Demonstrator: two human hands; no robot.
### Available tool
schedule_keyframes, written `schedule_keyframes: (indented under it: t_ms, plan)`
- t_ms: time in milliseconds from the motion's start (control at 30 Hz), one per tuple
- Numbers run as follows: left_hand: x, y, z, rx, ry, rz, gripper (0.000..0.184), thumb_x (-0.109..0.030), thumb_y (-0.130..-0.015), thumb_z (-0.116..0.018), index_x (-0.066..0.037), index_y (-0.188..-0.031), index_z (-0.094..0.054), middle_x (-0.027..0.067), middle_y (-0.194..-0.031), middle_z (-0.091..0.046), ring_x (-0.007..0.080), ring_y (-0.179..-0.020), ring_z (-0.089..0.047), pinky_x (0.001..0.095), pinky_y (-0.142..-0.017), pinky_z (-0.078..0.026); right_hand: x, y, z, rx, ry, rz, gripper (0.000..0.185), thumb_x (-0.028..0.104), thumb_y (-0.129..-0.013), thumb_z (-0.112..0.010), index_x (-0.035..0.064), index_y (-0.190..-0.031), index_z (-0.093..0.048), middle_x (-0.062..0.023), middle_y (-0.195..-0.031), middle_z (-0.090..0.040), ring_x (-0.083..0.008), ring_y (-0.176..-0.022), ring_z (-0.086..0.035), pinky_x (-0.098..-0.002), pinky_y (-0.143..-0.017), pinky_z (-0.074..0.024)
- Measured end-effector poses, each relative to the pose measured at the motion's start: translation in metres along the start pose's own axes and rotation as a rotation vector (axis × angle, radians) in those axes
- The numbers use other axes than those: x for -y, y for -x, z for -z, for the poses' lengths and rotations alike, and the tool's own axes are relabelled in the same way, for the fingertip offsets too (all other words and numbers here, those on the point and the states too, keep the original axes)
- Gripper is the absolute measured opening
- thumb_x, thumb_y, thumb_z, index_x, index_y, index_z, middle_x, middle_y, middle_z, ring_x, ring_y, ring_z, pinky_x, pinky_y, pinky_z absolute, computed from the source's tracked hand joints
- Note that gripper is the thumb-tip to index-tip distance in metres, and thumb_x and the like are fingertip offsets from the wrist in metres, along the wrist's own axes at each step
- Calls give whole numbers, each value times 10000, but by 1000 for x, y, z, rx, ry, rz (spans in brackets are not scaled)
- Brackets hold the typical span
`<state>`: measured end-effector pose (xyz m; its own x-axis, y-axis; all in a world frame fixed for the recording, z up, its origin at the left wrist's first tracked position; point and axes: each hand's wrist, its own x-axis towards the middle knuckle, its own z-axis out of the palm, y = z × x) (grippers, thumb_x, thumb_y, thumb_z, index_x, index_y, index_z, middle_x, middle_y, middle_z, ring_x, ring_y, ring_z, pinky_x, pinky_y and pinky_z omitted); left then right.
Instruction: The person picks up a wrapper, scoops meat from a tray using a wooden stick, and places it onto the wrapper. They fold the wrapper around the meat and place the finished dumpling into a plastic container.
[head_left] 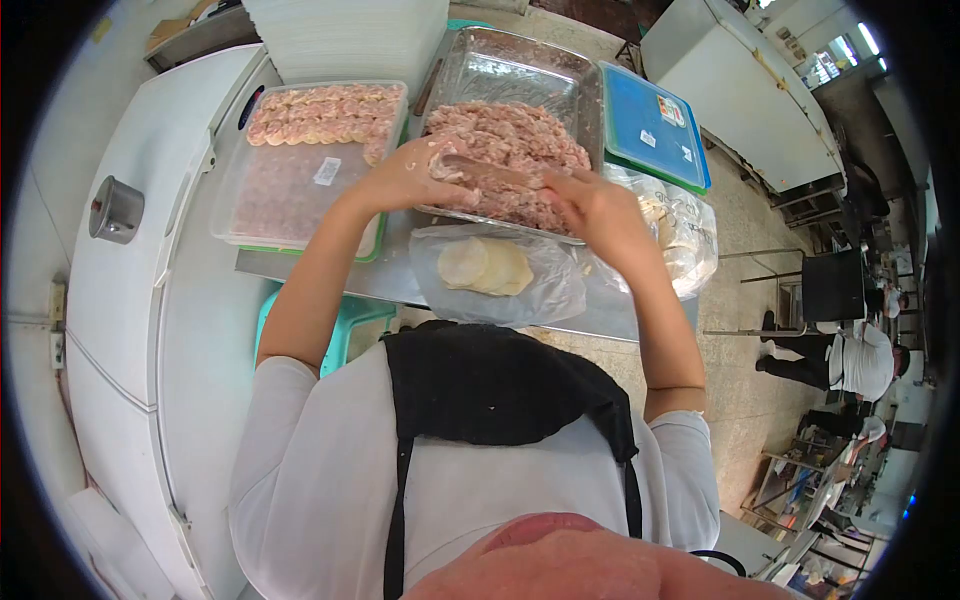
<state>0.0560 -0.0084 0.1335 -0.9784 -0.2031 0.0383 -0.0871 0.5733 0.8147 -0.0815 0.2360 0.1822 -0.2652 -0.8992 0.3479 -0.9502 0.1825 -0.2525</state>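
Observation:
A metal tray holds a mound of pink minced filling. Over the near left part of the mound is my left hand, its fingers curled around something pale, perhaps a wrapper with filling. My right hand reaches into the near right part of the filling, with a flat, thin tool between the two hands. Which hand grips the tool is hard to tell. Just in front of the tray, round pale wrappers lie stacked on a clear plastic bag.
Left of the tray, a clear container bears rows of shaped pieces. On the right are a blue-lidded container and bagged wrappers. A metal pot is at far left. Other people are at far right.

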Motion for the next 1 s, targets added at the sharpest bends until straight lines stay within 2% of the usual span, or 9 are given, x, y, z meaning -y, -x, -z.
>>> schedule_keyframes:
  t_ms: [67,233,333,467,567,700,800,867,1000]
  plan:
    - [10,20,7,-178,14,-118,582,-353,-688,-827,19,-1086,-623,127,-1054,-639,193,-1022,-574,338,-915,-460,15,-7,15,18,-104,-68,243,216,-903,-627,49,-1074,-669,-153,-930,-661,-339,-795,-640,-384,-686,-509]
    - [12,41,36,-61,146,64,571,-347,-691,-827,7,-1093,-629,111,-1060,-641,206,-1012,-575,354,-928,-452,50,-14,-27,-40,-254,8,261,237,-914,-595,64,-1101,-652,-178,-952,-668,-369,-862,-641,-444,-723,-502]
    - [26,52,51,-40,117,103,578,-326,-691,-831,0,-1118,-619,112,-1070,-640,212,-1015,-583,352,-922,-454,62,-16,-49,148,-246,-156,300,203,-943,-579,15,-1174,-609,-195,-1026,-658,-373,-936,-627,-386,-822,-494]
    - [81,71,77,-105,-60,-54,549,-289,-702,-814,-19,-1130,-603,114,-1041,-642,205,-983,-598,332,-885,-469,59,-2,-48,175,-248,-225,297,200,-945,-578,22,-1181,-609,-197,-1028,-653,-356,-930,-632,-365,-815,-491]
    - [121,79,89,-195,-93,110,556,-297,-680,-791,-41,-1143,-618,148,-1021,-662,244,-901,-621,332,-825,-486,40,31,-62,112,-374,-317,283,221,-932,-594,20,-1126,-633,-188,-944,-658,-340,-857,-642,-378,-756,-499]
    - [149,66,80,-259,-197,67,555,-220,-694,-754,-47,-1198,-599,161,-1054,-649,243,-907,-618,338,-841,-479,22,71,-78,-2,-510,-536,315,220,-932,-622,-19,-1136,-629,-135,-958,-681,-201,-857,-644,-324,-755,-485]
    - [131,52,68,-256,-62,216,674,-170,-715,-733,-79,-1340,-498,188,-1215,-598,294,-994,-619,368,-886,-474,22,80,-74,17,-594,-695,337,241,-941,-617,-24,-1149,-622,-109,-959,-691,-146,-873,-627,-301,-748,-478]
    - [111,49,59,-373,-209,273,803,-128,-732,-707,-107,-1449,-345,210,-1369,-492,359,-1126,-575,406,-948,-458,22,81,-69,35,-612,-747,341,251,-945,-613,-17,-1156,-621,-98,-955,-694,-130,-880,-618,-291,-742,-475]
    - [140,28,44,-517,-378,-8,895,-142,-751,-707,-101,-1503,-223,248,-1360,-490,336,-907,-623,406,-838,-496,20,78,-63,-27,-423,-627,327,266,-972,-556,6,-1156,-628,-116,-866,-683,-203,-784,-631,-329,-710,-476]
